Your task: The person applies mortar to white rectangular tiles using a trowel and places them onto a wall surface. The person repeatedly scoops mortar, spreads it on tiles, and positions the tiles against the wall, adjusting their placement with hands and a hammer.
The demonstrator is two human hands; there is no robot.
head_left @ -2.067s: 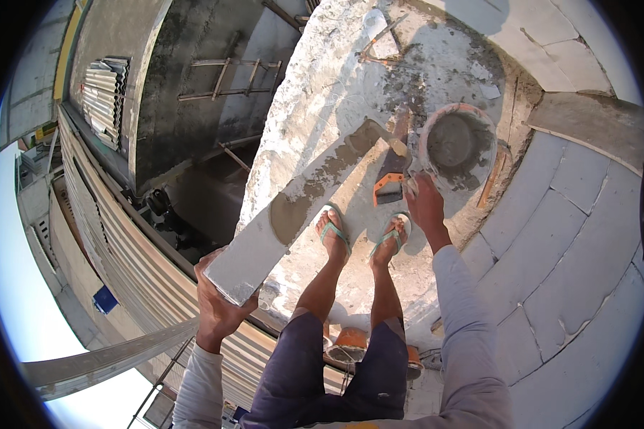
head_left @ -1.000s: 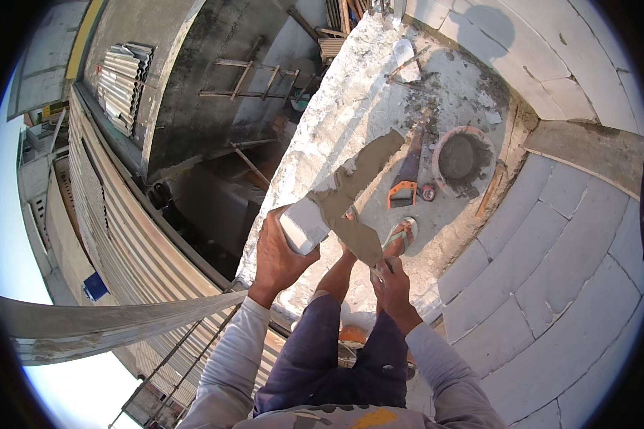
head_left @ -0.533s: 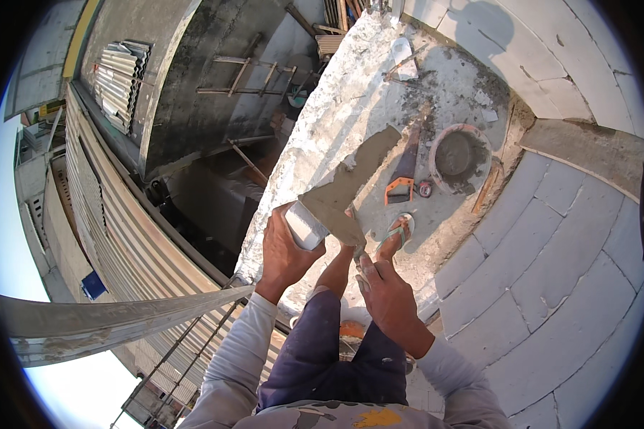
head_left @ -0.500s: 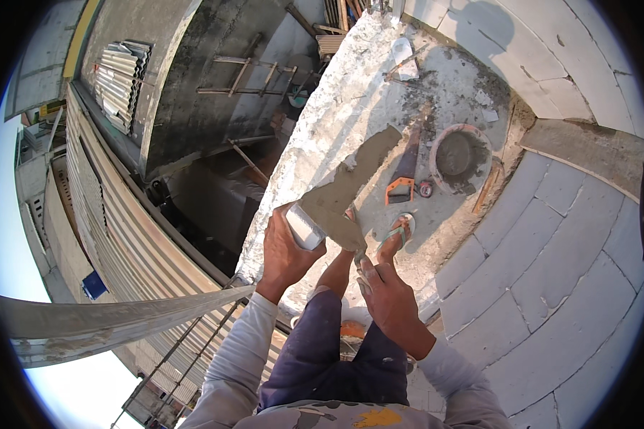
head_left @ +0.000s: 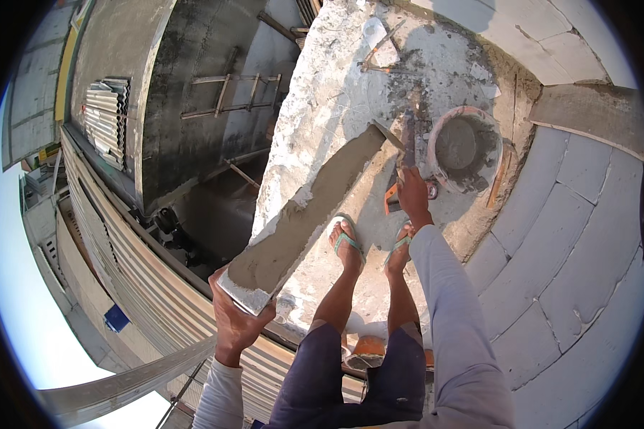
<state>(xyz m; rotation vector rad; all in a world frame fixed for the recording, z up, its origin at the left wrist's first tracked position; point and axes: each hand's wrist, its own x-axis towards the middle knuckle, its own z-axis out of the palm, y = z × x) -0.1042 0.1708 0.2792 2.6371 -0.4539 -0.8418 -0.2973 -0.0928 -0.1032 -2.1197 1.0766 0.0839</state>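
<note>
My left hand (head_left: 242, 323) grips the near end of a long white block (head_left: 243, 293), fingers on one side and thumb on the other. Grey mortar (head_left: 293, 227) covers most of the block's upper face, with a bare white strip at the end by my left hand. The block slants away from me to the upper right. In my right hand (head_left: 413, 196) is a trowel (head_left: 388, 135), its blade at the block's far end, touching or just beside the mortar there. My right fingers wrap round the handle and partly hide it.
Right of my right hand stands a round bucket (head_left: 461, 111) with grey mortar in it. A handsaw's orange handle (head_left: 391, 200) and a tape measure (head_left: 432, 191) lie near my feet. A block wall (head_left: 544, 243) rises at right; the ledge drops off at left.
The trowel has gone from the block's near end to its far end with my right hand. My left hand and the block's near end have moved left and toward me.
</note>
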